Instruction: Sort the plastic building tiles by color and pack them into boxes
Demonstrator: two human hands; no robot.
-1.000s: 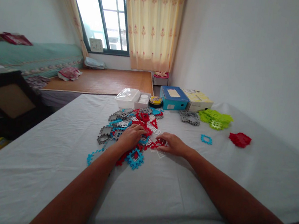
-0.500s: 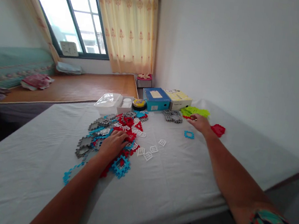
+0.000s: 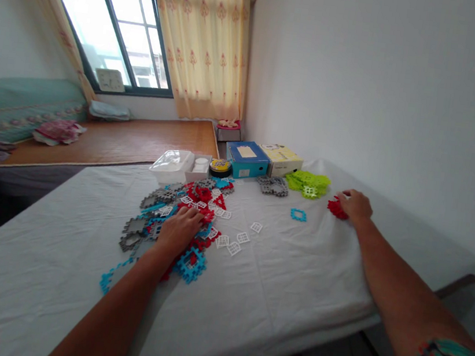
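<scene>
On the heap of interlocking plastic building tiles, my left hand (image 3: pixel 181 228) lies palm down, its fingers resting over red and blue pieces and partly hiding them. My right hand (image 3: pixel 356 206) is far over on the right, fingers closed on a red building tile (image 3: pixel 337 208) at the red pile there. How many red tiles lie under it is hidden. A lime green pile (image 3: pixel 307 182) with a white lattice window piece on it is to the left of that hand. Grey tiles (image 3: pixel 274 186) are stacked beside the green ones. A single blue frame tile (image 3: pixel 298 214) lies nearer me.
Several white window pieces (image 3: pixel 234 249) are scattered right of the heap. At the back stand a clear plastic box (image 3: pixel 172 161), a yellow-and-black round tin (image 3: pixel 220 167), a blue box (image 3: pixel 247 159) and a yellow box (image 3: pixel 281 159). A wall borders the right side.
My right hand has moved right with a red tile, from beside the green pile to the red pile. My left hand has stayed on the heap.
</scene>
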